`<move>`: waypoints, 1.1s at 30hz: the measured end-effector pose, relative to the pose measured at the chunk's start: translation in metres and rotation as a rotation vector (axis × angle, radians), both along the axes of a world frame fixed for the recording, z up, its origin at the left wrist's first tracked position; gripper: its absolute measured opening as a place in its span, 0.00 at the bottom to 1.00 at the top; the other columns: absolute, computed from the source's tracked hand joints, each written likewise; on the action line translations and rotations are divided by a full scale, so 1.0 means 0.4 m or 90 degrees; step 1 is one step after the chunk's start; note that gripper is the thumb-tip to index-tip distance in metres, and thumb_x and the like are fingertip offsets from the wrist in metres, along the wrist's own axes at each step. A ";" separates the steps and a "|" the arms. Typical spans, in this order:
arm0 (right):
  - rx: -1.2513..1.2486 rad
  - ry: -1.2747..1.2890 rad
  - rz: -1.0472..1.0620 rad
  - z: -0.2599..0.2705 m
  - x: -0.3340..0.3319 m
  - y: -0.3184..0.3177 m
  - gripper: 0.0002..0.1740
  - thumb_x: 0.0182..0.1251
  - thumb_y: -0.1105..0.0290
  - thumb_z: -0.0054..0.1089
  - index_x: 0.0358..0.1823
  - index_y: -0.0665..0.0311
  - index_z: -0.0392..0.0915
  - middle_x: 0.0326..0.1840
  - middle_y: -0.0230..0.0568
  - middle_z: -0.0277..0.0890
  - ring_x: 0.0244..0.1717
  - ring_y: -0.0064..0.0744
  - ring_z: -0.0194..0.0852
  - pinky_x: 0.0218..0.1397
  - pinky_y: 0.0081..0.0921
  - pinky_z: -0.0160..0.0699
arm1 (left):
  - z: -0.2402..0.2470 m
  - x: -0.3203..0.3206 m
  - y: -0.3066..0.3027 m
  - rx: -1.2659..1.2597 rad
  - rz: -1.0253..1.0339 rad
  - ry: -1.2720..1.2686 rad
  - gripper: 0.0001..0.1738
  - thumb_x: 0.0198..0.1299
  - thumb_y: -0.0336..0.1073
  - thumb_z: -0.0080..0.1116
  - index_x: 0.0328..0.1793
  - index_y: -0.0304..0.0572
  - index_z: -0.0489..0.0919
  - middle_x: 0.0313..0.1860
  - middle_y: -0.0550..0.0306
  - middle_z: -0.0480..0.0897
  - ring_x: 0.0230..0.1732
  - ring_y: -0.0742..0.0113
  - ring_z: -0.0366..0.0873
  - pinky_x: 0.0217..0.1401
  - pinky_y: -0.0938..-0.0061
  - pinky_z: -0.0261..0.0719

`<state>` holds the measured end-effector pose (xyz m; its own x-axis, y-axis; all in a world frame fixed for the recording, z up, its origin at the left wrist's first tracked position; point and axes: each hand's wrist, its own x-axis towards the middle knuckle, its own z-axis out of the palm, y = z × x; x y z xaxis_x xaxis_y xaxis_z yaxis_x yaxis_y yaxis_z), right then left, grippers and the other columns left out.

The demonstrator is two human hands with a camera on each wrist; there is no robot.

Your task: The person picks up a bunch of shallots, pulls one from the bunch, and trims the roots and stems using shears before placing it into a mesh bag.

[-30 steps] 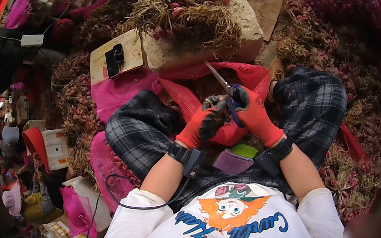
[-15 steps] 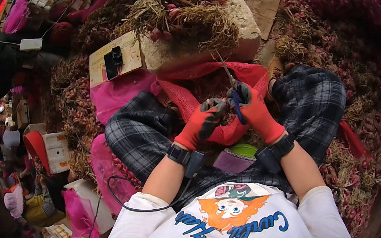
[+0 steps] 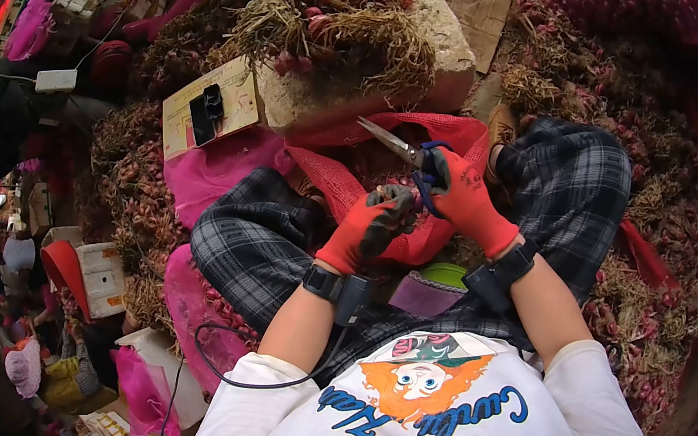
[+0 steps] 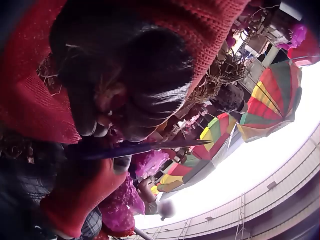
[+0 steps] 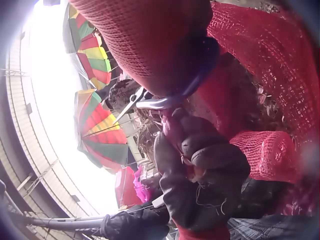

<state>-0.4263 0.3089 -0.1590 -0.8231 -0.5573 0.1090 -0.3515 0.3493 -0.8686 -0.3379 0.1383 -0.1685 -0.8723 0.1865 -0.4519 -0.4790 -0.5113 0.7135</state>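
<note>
My right hand [image 3: 467, 199], in a red glove with dark palm, grips scissors [image 3: 391, 141] by their blue handles. Their blades point away to the left, above my other hand. My left hand [image 3: 369, 223], gloved the same way, holds small pinkish shallots [image 5: 173, 129] between thumb and fingers; dry root threads hang from them in the right wrist view. The scissors' handle loop lies close to the shallot tip there. Below both hands, a red mesh bag [image 3: 327, 181] spreads between my knees, its mouth wide, with shallots and dry husks inside.
A pale block [image 3: 447, 45] ahead carries a heap of dried shallot bunches [image 3: 336, 22]. Left of it, a dark phone-like object [image 3: 207, 114] lies on a board [image 3: 245, 94]. Shallot piles [image 3: 138, 183] flank both knees. A green-rimmed container [image 3: 441, 277] sits at my lap.
The scissors swung to point further away, then turned back leftward with the blades apart. My right hand shifted slightly; my left hand stays nearly in place with the shallots.
</note>
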 end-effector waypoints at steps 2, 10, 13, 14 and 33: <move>-0.087 -0.096 -0.075 -0.030 -0.003 -0.001 0.23 0.56 0.67 0.67 0.50 0.66 0.71 0.40 0.46 0.77 0.41 0.41 0.78 0.47 0.32 0.74 | 0.004 -0.007 -0.013 -0.017 0.018 0.036 0.08 0.64 0.30 0.52 0.47 0.39 0.76 0.35 0.65 0.77 0.34 0.79 0.71 0.38 0.82 0.71; 0.156 -0.062 0.023 0.010 0.041 0.025 0.29 0.56 0.47 0.64 0.48 0.63 0.73 0.40 0.49 0.77 0.42 0.51 0.77 0.45 0.39 0.74 | -0.055 -0.030 -0.075 -0.257 0.184 0.299 0.14 0.58 0.19 0.51 0.51 0.34 0.73 0.48 0.58 0.77 0.50 0.74 0.74 0.54 0.80 0.73; 0.162 -0.081 0.035 0.007 0.053 0.027 0.29 0.57 0.45 0.62 0.47 0.63 0.73 0.39 0.49 0.77 0.43 0.51 0.77 0.45 0.39 0.74 | -0.072 -0.033 -0.076 -0.302 0.220 0.299 0.14 0.58 0.19 0.55 0.51 0.33 0.74 0.47 0.58 0.78 0.48 0.75 0.76 0.53 0.80 0.75; 0.162 -0.089 0.037 0.012 0.053 0.024 0.28 0.57 0.46 0.63 0.47 0.63 0.73 0.39 0.49 0.77 0.43 0.51 0.76 0.45 0.39 0.74 | -0.071 -0.034 -0.076 -0.308 0.223 0.294 0.14 0.57 0.19 0.56 0.50 0.33 0.74 0.46 0.59 0.78 0.47 0.75 0.76 0.52 0.80 0.75; 0.114 -0.036 0.065 0.019 0.028 0.057 0.16 0.58 0.58 0.66 0.38 0.62 0.77 0.27 0.45 0.77 0.28 0.40 0.76 0.35 0.30 0.73 | -0.027 -0.016 -0.111 -0.414 0.133 0.322 0.14 0.60 0.22 0.55 0.53 0.34 0.73 0.44 0.59 0.79 0.41 0.75 0.77 0.43 0.83 0.77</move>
